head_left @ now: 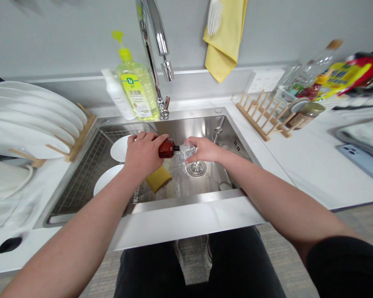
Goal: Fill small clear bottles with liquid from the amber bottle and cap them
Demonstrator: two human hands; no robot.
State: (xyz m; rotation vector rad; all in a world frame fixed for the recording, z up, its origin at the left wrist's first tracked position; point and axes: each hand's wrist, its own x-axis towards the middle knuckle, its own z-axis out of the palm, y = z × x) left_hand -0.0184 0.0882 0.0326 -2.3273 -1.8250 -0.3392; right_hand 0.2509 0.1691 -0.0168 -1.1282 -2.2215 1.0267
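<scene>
Over the steel sink, my left hand is wrapped round a dark red-brown bottle. The bottle lies tipped on its side, its black neck pointing right. That neck meets the mouth of a clear glass, or just overlaps it from this angle. My right hand grips the glass from its far end, tilted toward the bottle. Whether liquid passes between them is too small to tell. Beneath my left hand a yellow cloth lies on the sink floor, with the drain to its right.
White dishes sit on a wire rack in the sink's left part. A faucet, dish soap bottle and white bottle stand behind. Plates fill a wooden rack at left; another wooden rack and a phone lie right.
</scene>
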